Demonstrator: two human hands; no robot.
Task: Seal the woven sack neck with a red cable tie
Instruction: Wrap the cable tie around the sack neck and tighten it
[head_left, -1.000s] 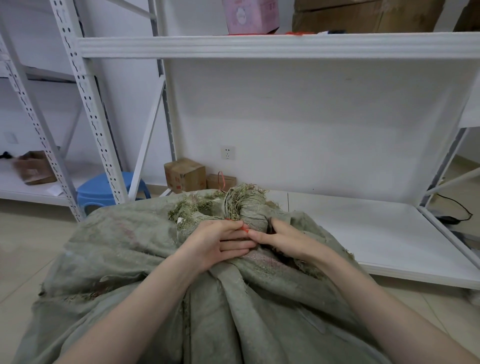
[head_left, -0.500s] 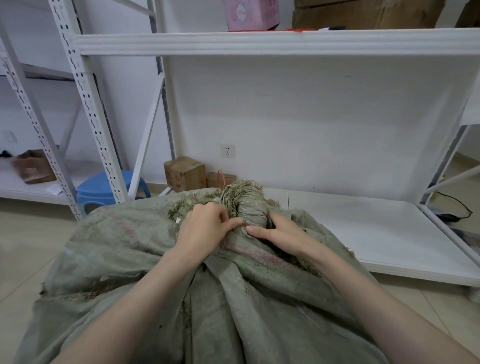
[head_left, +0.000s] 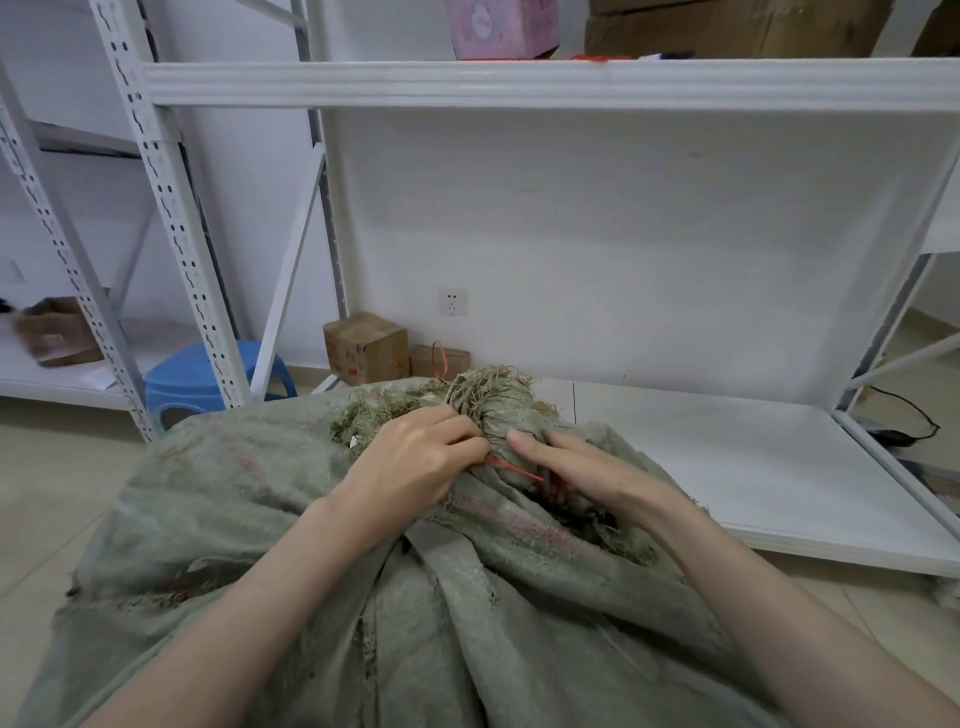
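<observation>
Left hand (head_left: 415, 462) shifted toward right hand (head_left: 584, 475); red cable tie (head_left: 511, 469) now exposed between them, at woven sack neck (head_left: 496, 410). Left pinches tie, right grips neck. Risk: slack loop slips off if the pinch loosens.

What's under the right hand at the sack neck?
A red tie runs from the left hand across the neck and under the right hand. Its end and lock are hidden there.
</observation>
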